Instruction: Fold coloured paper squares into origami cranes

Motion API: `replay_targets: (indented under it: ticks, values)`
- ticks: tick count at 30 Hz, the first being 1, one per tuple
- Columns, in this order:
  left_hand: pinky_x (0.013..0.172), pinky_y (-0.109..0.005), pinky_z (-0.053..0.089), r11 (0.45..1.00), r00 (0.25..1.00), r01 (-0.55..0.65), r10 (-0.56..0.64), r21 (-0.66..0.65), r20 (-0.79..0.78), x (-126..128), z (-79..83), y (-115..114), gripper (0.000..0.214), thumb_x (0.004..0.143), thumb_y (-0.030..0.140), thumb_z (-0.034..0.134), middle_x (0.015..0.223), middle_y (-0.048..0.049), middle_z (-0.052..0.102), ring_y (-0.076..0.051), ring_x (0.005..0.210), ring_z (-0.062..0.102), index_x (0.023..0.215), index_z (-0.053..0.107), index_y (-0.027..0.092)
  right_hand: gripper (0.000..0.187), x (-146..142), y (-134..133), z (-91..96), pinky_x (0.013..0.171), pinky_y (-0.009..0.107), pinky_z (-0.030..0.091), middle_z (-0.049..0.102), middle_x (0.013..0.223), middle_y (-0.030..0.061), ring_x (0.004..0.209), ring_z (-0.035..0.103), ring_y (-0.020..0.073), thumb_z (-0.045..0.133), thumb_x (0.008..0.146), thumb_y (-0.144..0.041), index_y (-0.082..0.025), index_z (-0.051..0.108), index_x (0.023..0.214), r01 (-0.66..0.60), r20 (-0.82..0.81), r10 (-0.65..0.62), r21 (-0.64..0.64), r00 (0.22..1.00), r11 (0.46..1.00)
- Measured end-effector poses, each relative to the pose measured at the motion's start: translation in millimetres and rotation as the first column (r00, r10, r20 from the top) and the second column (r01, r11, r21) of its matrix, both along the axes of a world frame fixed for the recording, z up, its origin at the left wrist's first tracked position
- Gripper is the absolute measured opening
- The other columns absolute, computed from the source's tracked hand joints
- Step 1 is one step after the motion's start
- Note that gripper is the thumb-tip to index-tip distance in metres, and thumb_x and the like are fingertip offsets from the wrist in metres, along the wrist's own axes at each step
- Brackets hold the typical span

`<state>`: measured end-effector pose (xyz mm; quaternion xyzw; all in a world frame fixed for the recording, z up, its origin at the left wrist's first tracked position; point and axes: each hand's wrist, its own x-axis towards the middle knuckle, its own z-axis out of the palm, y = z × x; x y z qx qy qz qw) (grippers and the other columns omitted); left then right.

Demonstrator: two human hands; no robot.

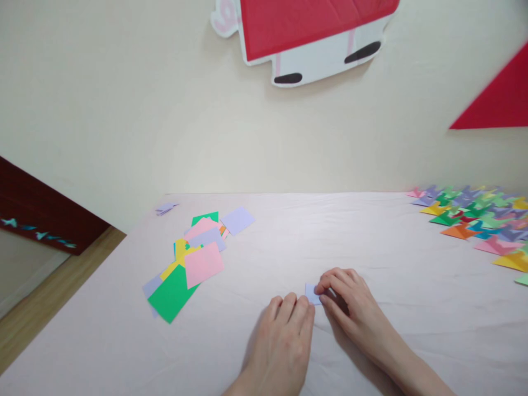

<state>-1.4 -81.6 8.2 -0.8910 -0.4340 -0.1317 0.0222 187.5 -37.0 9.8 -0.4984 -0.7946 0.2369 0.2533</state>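
A small lavender paper piece (311, 292) lies on the pale pink tablecloth (371, 242) near the front. My left hand (284, 335) lies knuckles-up with its fingers curled, their tips at the paper's lower edge. My right hand (348, 300) comes in from the right and pinches the paper's right side between thumb and fingers. Most of the paper is hidden under the fingertips.
A loose heap of coloured paper squares (192, 258), green, pink, yellow and lavender, lies to the left. One folded lavender piece (165, 208) sits at the far left edge. Several folded coloured pieces (478, 220) cover the right side. Red paper decorations (313, 25) hang on the wall.
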Motion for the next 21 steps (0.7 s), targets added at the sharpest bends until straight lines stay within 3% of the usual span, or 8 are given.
replay_targets:
  ticks: [5, 9, 21]
  values:
    - [0.089, -0.038, 0.040, 0.999, 0.999, -0.007, 0.009, 0.040, -0.048, 3, -1.2, -1, 0.034, 0.092, 0.013, 0.046, 0.117, -0.0087, 0.062, -0.025, 0.104, 0.050, 0.125, 0.055, 0.010, 0.003, -5, -1, 1.8, 0.083, 0.041, 0.039, 0.063, 0.092, 0.0045, 0.092, 0.051, 0.0244, 0.058, 0.085, -0.020, -0.022, 0.059, 0.084, 0.047, 0.043, -0.046, -0.008, 0.998, 0.999]
    - [0.087, -0.037, 0.041, 0.999, 0.997, -0.003, 0.007, 0.052, -0.080, 5, 0.3, -2, 0.033, 0.091, 0.013, 0.049, 0.113, -0.0084, 0.063, -0.024, 0.100, 0.051, 0.124, 0.056, 0.009, 0.004, -7, -1, 2.4, 0.082, 0.041, 0.040, 0.063, 0.090, 0.0042, 0.090, 0.052, 0.0243, 0.059, 0.081, -0.018, -0.022, 0.059, 0.083, 0.068, 0.060, -0.067, -0.014, 0.996, 0.998]
    - [0.087, -0.038, 0.043, 0.997, 0.983, -0.044, 0.053, 0.056, -0.176, 1, 3.8, -4, 0.022, 0.091, 0.014, 0.052, 0.108, -0.0083, 0.064, -0.025, 0.099, 0.054, 0.110, 0.062, 0.011, 0.028, 7, 4, -0.2, 0.087, 0.041, 0.041, 0.064, 0.096, 0.0050, 0.096, 0.052, 0.0243, 0.046, 0.072, -0.006, -0.023, 0.058, 0.091, -0.031, -0.045, 0.027, -0.089, 0.999, 0.996]
